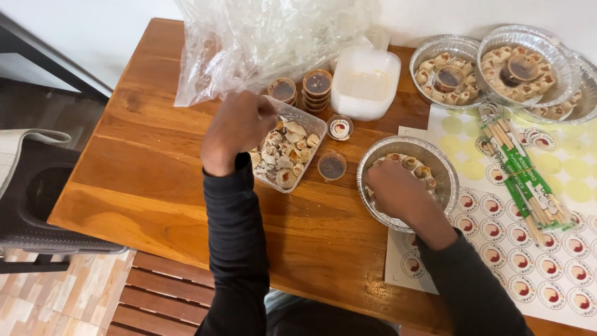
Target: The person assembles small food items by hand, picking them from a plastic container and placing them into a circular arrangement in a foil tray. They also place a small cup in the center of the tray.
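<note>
My left hand (236, 127) hovers with curled fingers over the near-left end of a clear plastic tray (309, 119) full of small dumplings; whether it pinches one is hidden. My right hand (393, 190) reaches into a round foil tray (444, 167), fingers closed among the dumplings lined along its rim. A small lidded cup of dark sauce (331, 166) stands between the two trays. A round sauce cup with a sticker lid (340, 127) sits just behind it.
Stacked sauce cups (317, 87), a white plastic tub (365, 84) and a crumpled clear bag (261, 37) lie at the back. Filled foil trays (449, 71) (522, 65) stand at the back right. Wrapped chopsticks (528, 174) rest on a sticker sheet (547, 267). A dark chair (37, 199) is left.
</note>
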